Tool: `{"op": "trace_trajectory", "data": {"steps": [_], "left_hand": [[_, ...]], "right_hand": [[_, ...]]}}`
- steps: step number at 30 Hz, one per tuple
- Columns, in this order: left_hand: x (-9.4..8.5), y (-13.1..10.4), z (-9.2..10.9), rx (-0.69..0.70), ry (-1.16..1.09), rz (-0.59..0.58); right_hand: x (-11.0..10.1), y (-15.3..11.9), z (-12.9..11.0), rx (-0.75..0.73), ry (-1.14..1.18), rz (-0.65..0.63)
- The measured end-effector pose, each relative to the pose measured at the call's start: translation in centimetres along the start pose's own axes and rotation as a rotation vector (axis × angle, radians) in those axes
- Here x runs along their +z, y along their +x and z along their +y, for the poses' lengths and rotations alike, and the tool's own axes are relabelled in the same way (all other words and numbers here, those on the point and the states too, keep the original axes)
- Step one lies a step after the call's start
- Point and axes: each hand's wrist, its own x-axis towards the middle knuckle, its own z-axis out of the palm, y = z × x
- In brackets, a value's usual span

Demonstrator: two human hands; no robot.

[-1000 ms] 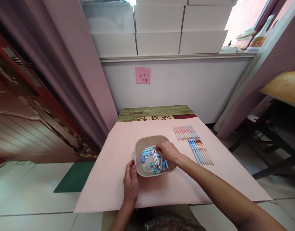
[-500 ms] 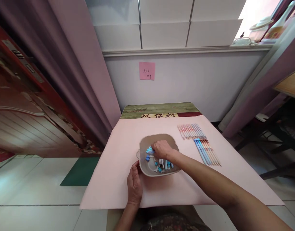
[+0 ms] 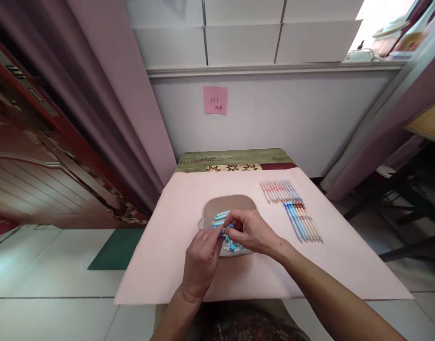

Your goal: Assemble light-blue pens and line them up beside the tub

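Note:
A grey-beige basin on the pink-covered table holds blue pen barrels and small blue and white pieces. Over the basin, my left hand pinches a small blue piece between thumb and forefinger. My right hand meets it from the right, its thumb and forefinger closed at the same spot; what it grips is too small to name. The basin's lower left side is partly hidden by my left hand.
Two rows of pens lie right of the basin: pale, red-patterned ones behind, blue and beige ones in front. A pink note is on the wall behind the pink cover.
My left hand has left the basin's side and come up over it, now holding a small blue piece. My right hand has lifted from the basin's contents to meet it.

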Motion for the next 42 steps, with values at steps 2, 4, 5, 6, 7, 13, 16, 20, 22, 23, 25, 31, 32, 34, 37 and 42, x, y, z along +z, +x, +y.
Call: {"op": "trace_trajectory", "data": {"steps": [2,4,5,6,7,13,16,20,22,23,25,31,32,34,37,42], "left_hand": [[-0.1,0.4,0.5,-0.064,-0.030,0.008],[-0.3,0.4,1.0,-0.226,-0.161,0.061],[-0.5,0.3,1.2,-0.343,-0.260,0.101],[-0.7,0.2,1.3,-0.477,-0.373,0.146],[-1.0,0.1,1.5,-0.615,-0.495,0.192],[-2.4,-1.0,1.5,-1.162,-1.266,0.313],[-2.4,-1.5,1.4,-1.259,-1.390,0.376],[-1.8,-1.7,1.7,-1.304,-1.537,0.446],[-1.7,-1.7,1.9,-1.328,-1.627,0.452],[-1.6,-1.6,2.1,-1.343,-1.666,0.452],[-1.7,-1.6,2.3,-1.372,-1.725,0.455],[-1.7,-1.5,3.1,-1.379,-1.812,0.477],[-1.5,-1.4,3.3,-1.382,-1.823,0.468],[-1.2,-1.3,3.7,-1.396,-1.853,0.447],[-0.7,-1.4,4.4,-1.393,-1.922,0.416],[0.1,-2.1,5.3,-1.331,-2.006,0.416]], "right_hand": [[0.0,0.1,0.2,-0.028,0.102,-0.028],[-0.1,0.7,0.8,-0.076,0.215,-0.105],[-0.1,1.1,1.2,-0.094,0.244,-0.133],[-0.1,1.7,1.6,-0.096,0.222,-0.140],[0.1,2.3,2.0,-0.083,0.126,-0.139],[3.3,6.0,3.6,0.040,-0.610,-0.271],[5.3,6.9,4.0,0.030,-0.675,-0.332],[7.0,7.2,4.2,0.020,-0.738,-0.374],[7.1,7.2,4.0,0.021,-0.744,-0.374],[6.9,7.1,3.8,0.024,-0.741,-0.366],[5.9,6.7,3.4,0.040,-0.724,-0.325],[1.6,2.4,2.1,0.020,-0.299,-0.031],[1.4,1.3,1.8,-0.006,-0.054,0.062],[1.5,-0.9,0.9,-0.026,0.346,0.189],[2.5,-3.5,-0.6,-0.051,0.637,0.263],[3.1,-4.6,-2.1,-0.196,0.400,0.377]]}}
